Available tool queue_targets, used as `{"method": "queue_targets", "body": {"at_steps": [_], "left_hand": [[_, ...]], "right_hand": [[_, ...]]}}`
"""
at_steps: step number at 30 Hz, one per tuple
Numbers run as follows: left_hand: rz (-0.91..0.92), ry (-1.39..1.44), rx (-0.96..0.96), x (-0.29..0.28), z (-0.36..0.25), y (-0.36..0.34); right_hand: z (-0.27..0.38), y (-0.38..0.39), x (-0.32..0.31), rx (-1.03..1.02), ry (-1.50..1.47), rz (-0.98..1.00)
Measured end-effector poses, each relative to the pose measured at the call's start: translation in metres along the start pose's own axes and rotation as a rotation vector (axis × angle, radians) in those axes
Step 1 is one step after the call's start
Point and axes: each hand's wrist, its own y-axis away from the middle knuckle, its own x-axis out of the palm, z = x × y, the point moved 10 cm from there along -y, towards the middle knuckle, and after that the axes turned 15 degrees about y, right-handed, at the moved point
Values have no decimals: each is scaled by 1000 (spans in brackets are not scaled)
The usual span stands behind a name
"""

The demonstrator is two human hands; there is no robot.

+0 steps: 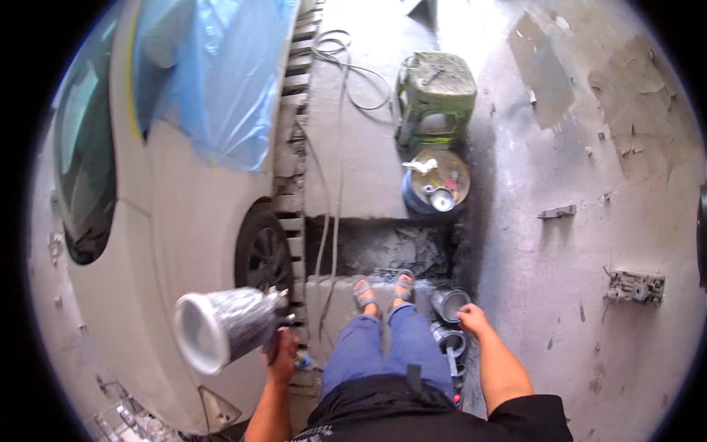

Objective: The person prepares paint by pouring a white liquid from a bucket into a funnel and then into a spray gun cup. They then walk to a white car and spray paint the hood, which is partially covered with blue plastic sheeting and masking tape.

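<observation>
In my left hand (281, 353) is a paint spray gun (239, 324), its large cup wrapped in crinkled silvery film and pointing left beside the car. The fingers are closed round the gun's dark handle. My right hand (473, 320) is at the rim of an open metal can (446, 303) to the right of my feet, fingers pinched on its edge. Just nearer stands a second open can (451, 340) with a pale handle-like stick by it. The white car (177, 214) stands on my left, partly covered by blue plastic sheeting (221, 81).
Ahead, a blue drum (417, 193) carries a small tin and a crumpled white cloth. Behind it stands a greenish, paint-stained stool (440, 77). A hose (340, 147) runs along the floor past a sunken pit (390, 247). A stained wall (545, 243) with small fittings rises at right.
</observation>
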Motion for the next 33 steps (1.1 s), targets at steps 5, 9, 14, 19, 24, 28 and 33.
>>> {"method": "queue_targets", "body": {"at_steps": [5, 9, 14, 19, 24, 28, 33], "left_hand": [[5, 120, 59, 33, -3, -27], [27, 177, 159, 41, 11, -42], [-100, 142, 45, 26, 43, -44], [-108, 135, 27, 32, 69, -49], [-203, 188, -15, 22, 89, -46], [-140, 121, -11, 39, 76, -52], [-183, 170, 47, 35, 64, -39]], "right_hand": [[51, -150, -19, -177, 72, -125], [170, -211, -59, -337, 393, -398], [269, -262, -63, -368, 766, -447], [301, -300, -47, -455, 1109, -319], [302, -313, -39, -467, 1226, -269], [309, -300, -48, -483, 1154, -317], [316, -234, -91, -546, 711, -490]]}}
